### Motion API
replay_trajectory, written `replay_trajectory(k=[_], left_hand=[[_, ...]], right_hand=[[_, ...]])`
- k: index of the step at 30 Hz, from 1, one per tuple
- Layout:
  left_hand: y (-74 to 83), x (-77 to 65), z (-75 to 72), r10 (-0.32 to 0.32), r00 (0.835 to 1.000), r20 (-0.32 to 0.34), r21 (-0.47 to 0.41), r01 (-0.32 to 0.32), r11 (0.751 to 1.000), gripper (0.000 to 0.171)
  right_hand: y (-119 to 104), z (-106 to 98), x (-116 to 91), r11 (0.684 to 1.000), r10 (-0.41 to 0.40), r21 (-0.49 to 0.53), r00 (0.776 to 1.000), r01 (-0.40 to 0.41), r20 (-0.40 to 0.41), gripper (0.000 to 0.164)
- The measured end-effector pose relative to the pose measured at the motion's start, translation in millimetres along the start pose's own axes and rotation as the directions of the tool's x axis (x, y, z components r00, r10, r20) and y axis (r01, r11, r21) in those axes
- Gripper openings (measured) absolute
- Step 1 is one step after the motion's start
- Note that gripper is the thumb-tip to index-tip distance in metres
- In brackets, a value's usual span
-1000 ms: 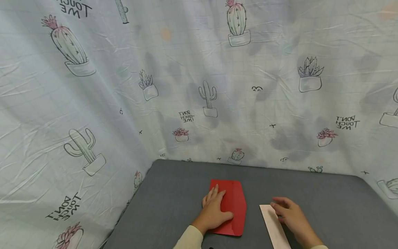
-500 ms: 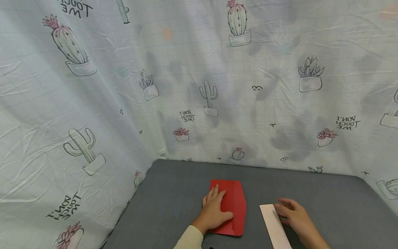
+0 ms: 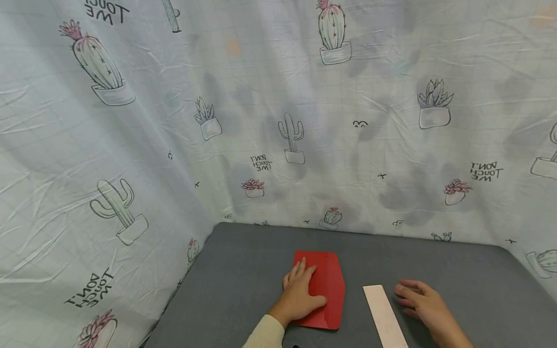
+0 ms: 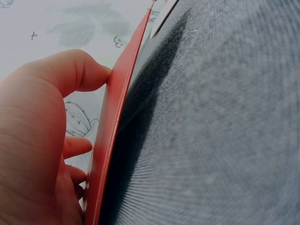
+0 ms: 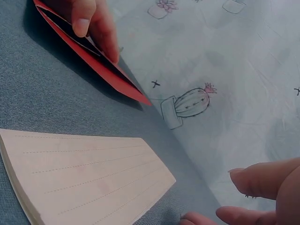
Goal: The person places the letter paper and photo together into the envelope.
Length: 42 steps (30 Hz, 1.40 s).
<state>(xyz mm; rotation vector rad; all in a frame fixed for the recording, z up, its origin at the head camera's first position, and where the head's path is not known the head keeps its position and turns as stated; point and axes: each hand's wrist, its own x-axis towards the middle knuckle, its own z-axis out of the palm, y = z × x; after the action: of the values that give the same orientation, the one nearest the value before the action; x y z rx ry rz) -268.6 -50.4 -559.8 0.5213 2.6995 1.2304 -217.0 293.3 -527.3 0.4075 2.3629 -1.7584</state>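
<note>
A red envelope lies on the grey table with its pointed flap side to the right. My left hand rests on it, fingers and thumb spread over its surface. In the right wrist view the envelope's mouth gapes under that hand's thumb, showing a dark inside. To its right lies a cream strip of lined paper, its dotted lines plain in the right wrist view and its left edge looking layered. My right hand is just right of the strip, apart from it, fingers loosely bent and holding nothing.
The grey cloth-covered table ends at a pale curtain printed with cacti, which hangs behind it and along the left side. The near end of the paper strip runs to the bottom edge of the head view.
My right hand has come away from the top corner of the paper strip and shifted right. The left hand and envelope have stayed in place.
</note>
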Motion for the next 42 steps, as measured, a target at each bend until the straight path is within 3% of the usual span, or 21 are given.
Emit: replay_trajectory(k=[13,18,28,34,42], left_hand=[[-0.2,0.4,-1.1,-0.005,1.0,0.004,0.005,0.005,1.0,0.092],[0.1,0.0,-1.0,-0.006,1.0,0.007,0.01,0.006,1.0,0.092],[-1.0,-0.1,-0.3,-0.002,1.0,0.01,0.012,0.001,1.0,0.092],[-3.5,-0.1,1.5,0.009,1.0,0.009,0.011,-0.009,1.0,0.092],[-4.0,-1.6,1.3,0.01,1.0,0.013,0.012,-0.01,1.0,0.092]], right_hand=[[-3.4,4.0,-9.0,0.997,0.075,0.014,0.995,-0.076,0.063,0.061],[-3.2,9.2,-8.0,0.995,0.1,-0.024,0.991,-0.098,0.086,0.059],[-0.1,12.2,-11.5,0.998,-0.004,-0.066,0.983,0.017,0.186,0.038],[-0.2,22.4,-13.1,0.998,-0.004,-0.065,0.996,0.01,0.085,0.022],[2.7,20.2,-9.8,0.999,-0.026,-0.031,0.999,0.027,0.035,0.036]])
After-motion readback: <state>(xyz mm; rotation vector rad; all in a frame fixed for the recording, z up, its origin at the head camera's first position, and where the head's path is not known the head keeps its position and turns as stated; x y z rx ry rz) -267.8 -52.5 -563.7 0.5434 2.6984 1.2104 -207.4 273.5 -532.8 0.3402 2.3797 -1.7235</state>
